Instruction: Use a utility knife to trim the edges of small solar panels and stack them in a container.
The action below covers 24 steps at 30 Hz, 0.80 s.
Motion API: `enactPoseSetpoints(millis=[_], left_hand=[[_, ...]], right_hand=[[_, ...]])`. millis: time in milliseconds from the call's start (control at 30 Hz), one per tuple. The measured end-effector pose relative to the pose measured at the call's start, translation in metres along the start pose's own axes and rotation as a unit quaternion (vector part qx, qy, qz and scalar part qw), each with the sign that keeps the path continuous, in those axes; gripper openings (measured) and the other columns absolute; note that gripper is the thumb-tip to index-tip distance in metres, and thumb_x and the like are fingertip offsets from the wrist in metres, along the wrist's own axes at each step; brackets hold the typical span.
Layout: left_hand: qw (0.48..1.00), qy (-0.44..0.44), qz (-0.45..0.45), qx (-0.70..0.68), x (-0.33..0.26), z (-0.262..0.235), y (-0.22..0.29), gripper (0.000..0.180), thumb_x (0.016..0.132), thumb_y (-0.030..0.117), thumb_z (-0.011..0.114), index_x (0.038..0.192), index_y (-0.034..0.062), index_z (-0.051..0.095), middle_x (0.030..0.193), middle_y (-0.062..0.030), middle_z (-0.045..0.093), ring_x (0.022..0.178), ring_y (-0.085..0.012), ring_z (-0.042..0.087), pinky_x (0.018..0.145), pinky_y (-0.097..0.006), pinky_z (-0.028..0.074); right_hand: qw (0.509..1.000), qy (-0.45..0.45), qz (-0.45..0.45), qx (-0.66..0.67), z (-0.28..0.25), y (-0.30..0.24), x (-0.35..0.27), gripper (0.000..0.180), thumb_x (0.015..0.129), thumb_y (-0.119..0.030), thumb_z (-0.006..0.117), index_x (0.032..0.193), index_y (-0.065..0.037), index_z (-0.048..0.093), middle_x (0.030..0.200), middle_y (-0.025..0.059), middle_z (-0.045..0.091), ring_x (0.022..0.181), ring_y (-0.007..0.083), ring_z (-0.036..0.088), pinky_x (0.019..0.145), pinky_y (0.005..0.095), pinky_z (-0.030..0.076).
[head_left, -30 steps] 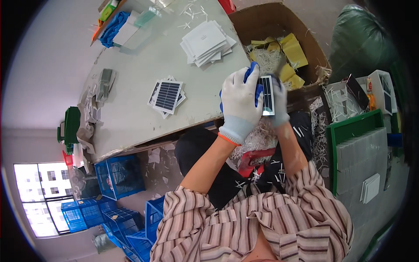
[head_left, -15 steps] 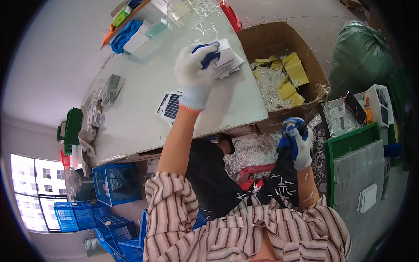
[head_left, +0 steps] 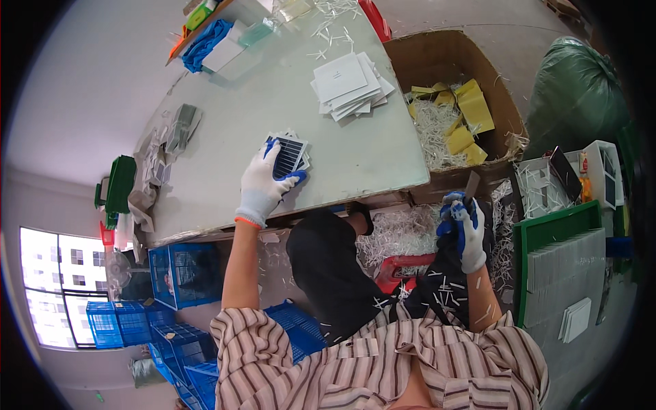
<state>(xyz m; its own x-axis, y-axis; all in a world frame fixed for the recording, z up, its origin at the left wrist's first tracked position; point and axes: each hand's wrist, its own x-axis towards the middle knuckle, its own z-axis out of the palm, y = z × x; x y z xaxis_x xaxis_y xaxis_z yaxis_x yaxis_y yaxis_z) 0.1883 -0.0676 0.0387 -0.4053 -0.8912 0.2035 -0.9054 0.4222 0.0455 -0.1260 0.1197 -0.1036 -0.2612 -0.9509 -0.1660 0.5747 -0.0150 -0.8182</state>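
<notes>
My left hand (head_left: 263,181), in a white glove with blue palm and fingers, reaches over the near part of the table. Its thumb and fingers are spread around a small pile of dark solar panels (head_left: 290,154) with white lines, touching the edges. Above my lap, my right hand (head_left: 468,236), gloved alike, is closed on a knife (head_left: 471,184) whose flat, dull blade points up. Farther along the table lies a loose stack of white square panels (head_left: 345,80), untouched by either hand.
Right of the table (head_left: 365,160) stands a cardboard box (head_left: 492,82) with white strips and yellow pieces. A green crate (head_left: 540,232) packed with white panels is at my right, a green sack (head_left: 570,96) beyond. Blue crates (head_left: 184,277) stand at left. White scraps lie on my lap.
My left hand has left the white stack and come nearer, down to the dark solar panels. The white stack now shows in full. My right hand stays above my lap, the knife's blade turned upward.
</notes>
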Motion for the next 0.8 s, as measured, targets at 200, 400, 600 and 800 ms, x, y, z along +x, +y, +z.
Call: enactPoseSetpoints(millis=[200,400,600,800], left_hand=[[0.969,-0.14,-0.047,-0.196,0.011,-0.039,0.008,0.045,0.075,0.004,0.07,0.118,-0.0026,0.059,0.109,-0.0199,0.065,0.097,-0.0232,0.065,0.087,-0.027,0.048],[0.981,0.041,-0.024,-0.188,-0.002,-0.049,0.025,0.038,0.075,-0.002,0.065,0.113,0.0001,0.062,0.108,-0.018,0.066,0.097,-0.0242,0.065,0.086,-0.031,0.05],[0.935,0.221,0.265,-0.088,-0.023,0.011,0.123,0.036,0.068,0.007,0.07,0.104,0.0097,0.066,0.103,-0.0123,0.064,0.092,-0.0314,0.063,0.08,-0.037,0.051],[0.935,0.104,0.266,-0.209,-0.016,0.033,0.171,0.043,0.067,0.018,0.072,0.107,0.0064,0.061,0.11,-0.016,0.057,0.104,-0.0345,0.055,0.089,-0.044,0.045]], right_hand=[[0.998,0.006,-0.03,-0.06,0.001,0.014,-0.001,0.023,0.095,-0.023,0.053,0.104,-0.002,0.055,0.081,0.0042,0.057,0.064,0.0095,0.057,0.057,0.023,0.05],[0.997,0.03,-0.065,-0.035,-0.02,0.018,0.002,0.022,0.096,-0.021,0.052,0.106,-0.002,0.054,0.086,0.0015,0.055,0.075,0.0091,0.055,0.067,0.0248,0.051],[0.992,-0.011,-0.096,-0.086,-0.002,0.029,0.03,0.02,0.094,-0.012,0.052,0.111,-0.002,0.054,0.09,0.0006,0.057,0.078,0.0066,0.053,0.07,0.024,0.048],[0.992,0.027,-0.069,-0.107,0.018,0.03,0.041,0.015,0.082,-0.01,0.069,0.086,-0.002,0.057,0.066,0.0011,0.057,0.051,0.0063,0.053,0.044,0.0214,0.043]])
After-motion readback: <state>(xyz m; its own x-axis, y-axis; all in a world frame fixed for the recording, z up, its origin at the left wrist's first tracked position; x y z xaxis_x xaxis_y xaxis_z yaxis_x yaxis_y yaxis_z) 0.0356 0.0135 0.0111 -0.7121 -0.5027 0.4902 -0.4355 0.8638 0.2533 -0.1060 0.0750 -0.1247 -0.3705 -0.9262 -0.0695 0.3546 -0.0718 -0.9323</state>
